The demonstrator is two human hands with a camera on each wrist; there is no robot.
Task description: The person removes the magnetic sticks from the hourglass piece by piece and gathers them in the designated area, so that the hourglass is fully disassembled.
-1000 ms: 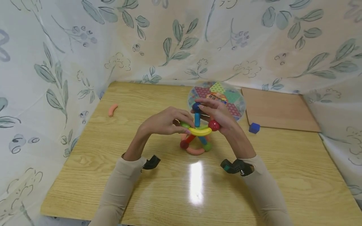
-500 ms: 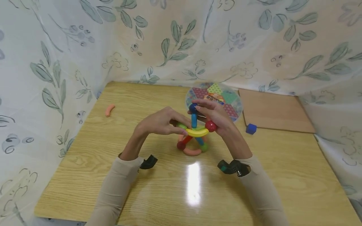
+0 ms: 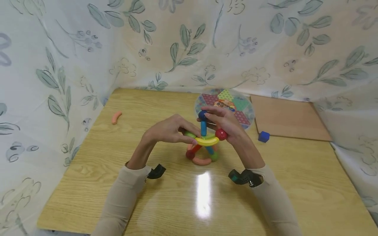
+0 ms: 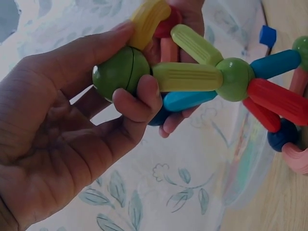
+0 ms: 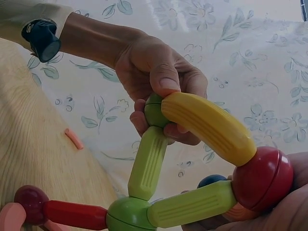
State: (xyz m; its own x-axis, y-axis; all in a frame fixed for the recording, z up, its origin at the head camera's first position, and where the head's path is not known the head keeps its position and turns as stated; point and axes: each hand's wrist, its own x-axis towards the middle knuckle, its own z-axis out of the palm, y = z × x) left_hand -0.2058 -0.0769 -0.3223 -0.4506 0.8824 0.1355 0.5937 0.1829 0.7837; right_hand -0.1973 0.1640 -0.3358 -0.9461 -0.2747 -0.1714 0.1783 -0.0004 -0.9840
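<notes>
A magnetic ball-and-rod construction stands at mid-table, its base made of pink curved rods and balls. Red and blue rods rise from it to a central green ball, where light green rods branch out. My left hand grips an outer green ball, thumb against the end of a yellow curved rod. That rod spans from the green ball to a red ball, which sits against my right hand. The right fingers also hold a dark blue ball on top of an upright blue rod.
A round Chinese checkers board lies behind the right hand. Right of it are a flat wooden board and a small blue cube. One loose pink curved rod lies at the left. Patterned cloth hangs behind the table.
The head view shifts slightly. Both hands keep their hold on the construction and hardly move, and the loose pieces stay in place.
</notes>
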